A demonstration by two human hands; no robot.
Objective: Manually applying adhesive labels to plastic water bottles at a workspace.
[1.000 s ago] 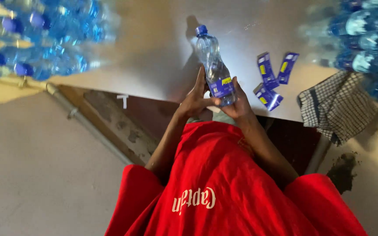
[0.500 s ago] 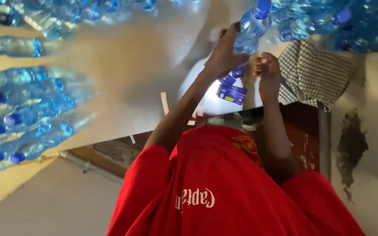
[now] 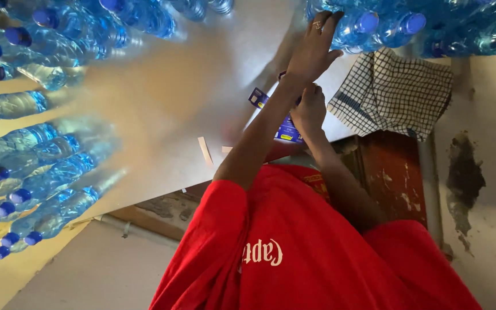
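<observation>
Grey table [image 3: 190, 103] with bottle rows both sides. Left hand [image 3: 312, 49] rests fingers spread on the far bottles [image 3: 368, 26]; right hand [image 3: 308, 109] curls over blue labels [image 3: 285, 129], grip unclear. I'd pinch one label cleanly, steadying the bottle upright.

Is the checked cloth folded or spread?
Spread. The checked cloth lies flat on the table beside the bottles, its grid pattern open, only slightly rumpled at one edge.

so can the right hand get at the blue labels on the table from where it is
Probably yes. The right hand is already down at the blue labels, with bare table around them. The left hand is up at the bottles, clear of the way.
</observation>
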